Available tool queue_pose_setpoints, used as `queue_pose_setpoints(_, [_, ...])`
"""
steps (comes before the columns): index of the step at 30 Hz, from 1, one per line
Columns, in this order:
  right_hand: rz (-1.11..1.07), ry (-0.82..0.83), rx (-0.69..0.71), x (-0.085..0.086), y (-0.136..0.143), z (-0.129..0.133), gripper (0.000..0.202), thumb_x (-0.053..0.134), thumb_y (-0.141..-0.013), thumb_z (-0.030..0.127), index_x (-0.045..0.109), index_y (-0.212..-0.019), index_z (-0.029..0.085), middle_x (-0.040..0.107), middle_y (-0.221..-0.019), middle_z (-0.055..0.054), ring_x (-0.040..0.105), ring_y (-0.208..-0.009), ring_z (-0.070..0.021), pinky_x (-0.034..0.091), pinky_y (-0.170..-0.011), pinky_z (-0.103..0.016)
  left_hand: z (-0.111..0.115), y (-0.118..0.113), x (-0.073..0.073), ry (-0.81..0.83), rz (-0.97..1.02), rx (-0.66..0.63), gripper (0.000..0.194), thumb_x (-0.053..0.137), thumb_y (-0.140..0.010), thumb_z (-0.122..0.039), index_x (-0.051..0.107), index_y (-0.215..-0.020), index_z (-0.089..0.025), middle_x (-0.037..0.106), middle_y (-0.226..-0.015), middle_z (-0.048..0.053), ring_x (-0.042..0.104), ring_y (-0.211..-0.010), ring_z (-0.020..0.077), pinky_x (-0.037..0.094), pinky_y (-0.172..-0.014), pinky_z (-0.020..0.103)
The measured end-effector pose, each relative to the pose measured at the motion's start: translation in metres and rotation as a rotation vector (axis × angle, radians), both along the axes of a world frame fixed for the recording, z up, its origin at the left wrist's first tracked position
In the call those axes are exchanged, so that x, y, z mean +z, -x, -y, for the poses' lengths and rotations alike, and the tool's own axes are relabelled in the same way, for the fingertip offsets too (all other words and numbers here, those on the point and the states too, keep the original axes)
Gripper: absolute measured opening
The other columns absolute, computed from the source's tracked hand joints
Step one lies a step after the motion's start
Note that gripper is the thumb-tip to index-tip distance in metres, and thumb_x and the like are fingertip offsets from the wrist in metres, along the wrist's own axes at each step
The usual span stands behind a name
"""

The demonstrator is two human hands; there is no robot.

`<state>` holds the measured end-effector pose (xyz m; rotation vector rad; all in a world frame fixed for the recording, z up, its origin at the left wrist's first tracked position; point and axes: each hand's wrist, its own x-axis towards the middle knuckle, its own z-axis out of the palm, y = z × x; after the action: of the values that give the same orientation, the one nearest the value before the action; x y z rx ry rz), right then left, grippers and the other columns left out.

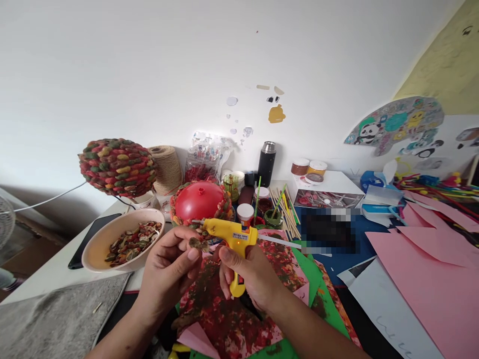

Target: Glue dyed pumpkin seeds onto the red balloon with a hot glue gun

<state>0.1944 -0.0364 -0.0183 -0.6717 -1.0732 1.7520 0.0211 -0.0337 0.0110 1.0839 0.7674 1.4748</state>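
Observation:
Between the thumb and fingers of my left hand [168,267] is a small brownish-green painted shell [197,244], perhaps a nut shell. My right hand [258,274] is wrapped round the handle of a yellow hot glue gun [239,239]. Its nozzle points left, just above the shell, and a white glue stick [279,241] juts from its back. Right behind the gun sits a red balloon [200,199], ringed with painted shells around its lower part. To the left, a pale bowl [92,249] holds many loose painted shells [132,242].
A shell-covered ball [118,167] stands back left beside a twine spool [166,169]. Paint jars [245,213], wooden sticks [286,214] and a black flask [267,163] line the back. Paint-smeared paper [239,319] lies below my hands, pink sheets [422,279] at right, a grey cloth [56,316] at left.

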Motion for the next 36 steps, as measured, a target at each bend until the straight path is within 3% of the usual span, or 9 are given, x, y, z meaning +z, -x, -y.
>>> queue_pose_setpoints(6, [0.015,0.025,-0.159,0.005,-0.007,-0.007,0.067,0.091,-0.078,0.082,0.069,-0.079,0.019,0.057,-0.054,0.007,0.055,-0.038,-0.0119,0.040,-0.044,-0.025,-0.012,0.020,0.020,-0.052,0.064,0.229,0.042,0.112,-0.061,-0.047,0.082,-0.081,-0.026,0.049,-0.048,-0.009,0.038,-0.040,0.0057,0.033,-0.039,0.016])
queue_pose_setpoints(9, [0.069,0.016,-0.278,0.010,-0.016,-0.012,0.068,0.091,-0.077,0.083,0.072,-0.085,0.018,0.055,-0.052,0.008,0.056,-0.039,-0.0128,0.040,-0.043,-0.024,-0.021,0.038,0.023,-0.083,-0.030,0.352,0.041,0.111,-0.063,-0.046,0.082,-0.083,-0.025,0.053,-0.051,-0.007,0.041,-0.042,0.0075,0.032,-0.040,0.018])
queue_pose_setpoints(13, [0.166,-0.055,-0.396,0.016,-0.026,-0.016,0.068,0.088,-0.080,0.083,0.074,-0.086,0.017,0.056,-0.049,0.006,0.058,-0.040,-0.0138,0.040,-0.045,-0.024,-0.023,0.049,0.021,-0.142,-0.468,0.361,0.032,0.101,-0.076,-0.041,0.084,-0.094,-0.022,0.066,-0.062,-0.001,0.050,-0.048,0.0112,0.036,-0.045,0.022])
queue_pose_setpoints(19, [0.210,-0.091,-0.358,0.021,-0.026,-0.012,0.066,0.083,-0.083,0.084,0.073,-0.087,0.018,0.057,-0.050,0.007,0.058,-0.041,-0.0128,0.043,-0.047,-0.024,-0.023,0.033,0.026,-0.444,-1.116,0.448,0.020,0.079,-0.090,-0.044,0.083,-0.091,-0.024,0.058,-0.056,-0.004,0.046,-0.047,0.0131,0.032,-0.051,0.025])
queue_pose_setpoints(25, [0.202,-0.103,-0.313,0.022,-0.028,-0.010,0.062,0.082,-0.085,0.081,0.072,-0.091,0.020,0.058,-0.050,0.008,0.058,-0.042,-0.0127,0.047,-0.046,-0.024,-0.034,0.014,0.034,-0.437,-1.715,0.498,0.026,0.059,-0.100,-0.039,0.081,-0.102,-0.025,0.075,-0.066,0.003,0.065,-0.055,0.0226,0.027,-0.055,0.032])
queue_pose_setpoints(29, [0.178,-0.103,-0.305,0.023,-0.029,-0.012,0.058,0.081,-0.087,0.078,0.072,-0.091,0.021,0.057,-0.051,0.008,0.057,-0.042,-0.0124,0.046,-0.044,-0.023,-0.037,0.004,0.040,-0.395,-1.940,0.507,0.026,0.057,-0.103,-0.037,0.079,-0.105,-0.023,0.078,-0.071,0.007,0.073,-0.062,0.0280,0.030,-0.056,0.034])
queue_pose_setpoints(36, [0.205,-0.120,-0.274,0.029,-0.027,-0.008,0.053,0.079,-0.086,0.074,0.067,-0.088,0.023,0.055,-0.050,0.010,0.054,-0.041,-0.0117,0.045,-0.044,-0.022,-0.035,-0.010,0.049,-0.304,-2.107,0.425,0.030,0.053,-0.109,-0.038,0.078,-0.112,-0.023,0.081,-0.077,0.010,0.078,-0.068,0.0330,0.033,-0.056,0.036])
